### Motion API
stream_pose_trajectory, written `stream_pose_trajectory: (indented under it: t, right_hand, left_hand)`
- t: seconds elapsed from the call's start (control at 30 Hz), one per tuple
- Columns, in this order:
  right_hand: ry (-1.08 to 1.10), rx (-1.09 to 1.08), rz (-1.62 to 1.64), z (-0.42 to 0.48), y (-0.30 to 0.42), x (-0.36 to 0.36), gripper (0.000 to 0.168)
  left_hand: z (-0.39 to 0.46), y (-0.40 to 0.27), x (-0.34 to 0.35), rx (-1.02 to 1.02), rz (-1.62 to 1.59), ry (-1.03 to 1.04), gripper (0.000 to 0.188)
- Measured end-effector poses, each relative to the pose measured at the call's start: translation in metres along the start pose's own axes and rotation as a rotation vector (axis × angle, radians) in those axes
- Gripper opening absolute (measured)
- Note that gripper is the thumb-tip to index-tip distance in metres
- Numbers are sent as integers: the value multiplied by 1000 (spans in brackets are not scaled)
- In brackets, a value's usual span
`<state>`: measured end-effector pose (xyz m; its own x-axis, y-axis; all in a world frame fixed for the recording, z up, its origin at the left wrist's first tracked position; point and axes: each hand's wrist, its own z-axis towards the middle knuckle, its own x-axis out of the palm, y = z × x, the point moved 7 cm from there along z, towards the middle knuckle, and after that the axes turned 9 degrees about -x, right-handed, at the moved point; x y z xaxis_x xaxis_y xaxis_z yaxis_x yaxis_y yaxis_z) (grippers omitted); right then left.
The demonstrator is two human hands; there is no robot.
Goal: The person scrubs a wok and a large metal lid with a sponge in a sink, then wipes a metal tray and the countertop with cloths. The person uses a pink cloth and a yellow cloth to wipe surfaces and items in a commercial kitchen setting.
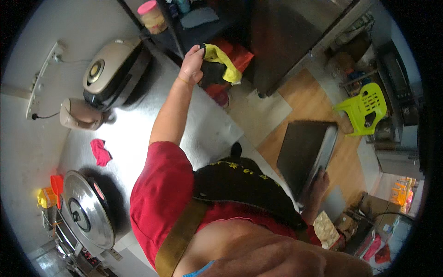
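At the upper middle, my left hand [192, 65] is closed on one end of a yellow-and-black cloth [225, 65], which hangs beside the corner of the metal worktop [204, 128]. Lower on the right, my right hand [320, 183] grips the pale edge of a dark flat panel [303, 152], held over the wood-patterned floor. What kind of panel it is, I cannot tell. A red bag [242, 57] shows behind the cloth. A small red cloth [100, 152] lies on the worktop.
A rice cooker [112, 72], a kettle [81, 114] and a lidded pan [88, 211] stand on the worktop. A jar with a pink lid [152, 17] sits on a dark shelf. A green plastic chair [367, 110] and boxes [346, 225] are at the right.
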<state>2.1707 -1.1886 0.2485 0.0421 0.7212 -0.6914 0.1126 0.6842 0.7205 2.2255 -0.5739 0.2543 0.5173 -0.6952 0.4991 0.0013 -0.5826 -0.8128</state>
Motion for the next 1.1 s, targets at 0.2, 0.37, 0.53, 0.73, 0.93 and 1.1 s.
stream_pose_trajectory:
  t: [0.2,0.37,0.53,0.73,0.93,1.1]
  right_hand:
    - [-279,-98,267,-74,12,-91,44]
    - [-286,-119,799,-134,94,-108,53]
    - [-279,-132,801,-158,137,-111,51]
    - [-114,-572,727,-182,182,-79,54]
    - [-210,-246,1144,-174,176,-87,49]
    - [2,-204,1370,-153,156,-93,49]
  left_hand:
    - [-105,2,-97,-46,30,-72,18]
    - [-194,-13,-152,-113,11,-132,22]
    - [-241,17,-232,-245,-243,-178,30]
    - [-323,46,-248,-47,-650,-155,41]
    - [-365,12,-184,166,-862,402,43]
    - [-403,-15,-155,256,-745,467,44]
